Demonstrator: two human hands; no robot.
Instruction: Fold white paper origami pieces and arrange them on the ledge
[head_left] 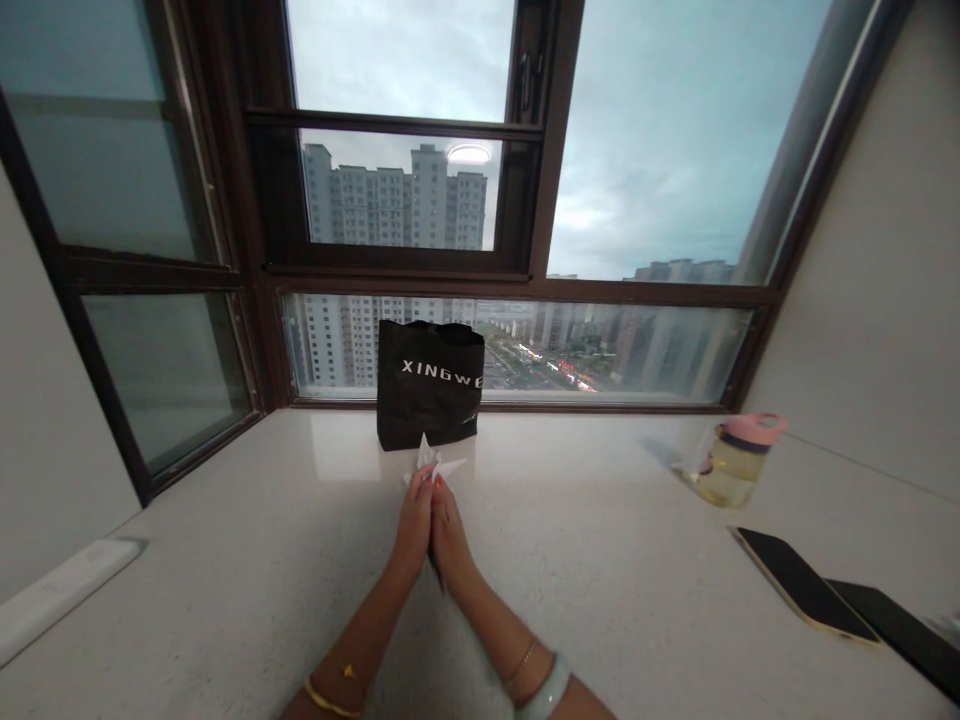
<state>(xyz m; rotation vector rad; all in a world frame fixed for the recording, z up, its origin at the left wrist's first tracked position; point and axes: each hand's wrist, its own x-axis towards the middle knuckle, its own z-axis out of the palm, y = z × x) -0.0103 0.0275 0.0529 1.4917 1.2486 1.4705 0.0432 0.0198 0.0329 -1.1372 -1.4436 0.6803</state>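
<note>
My left hand (411,527) and my right hand (453,537) are pressed together, palms facing, above the middle of the white counter (315,570). From between the fingertips juts a folded white paper (426,456) with pointed tips, one upward and one to the right. Its lower part is hidden by my fingers, so its full shape cannot be made out. Right behind it stands a black bag (429,405) with white lettering, upright near the window.
At the right is a bottle (735,465) with a pink lid and yellowish liquid. A phone (806,582) lies in front of it, beside another dark flat object (904,630). A white bar-shaped object (71,590) rests at the far left. Windows (645,150) rise behind the counter.
</note>
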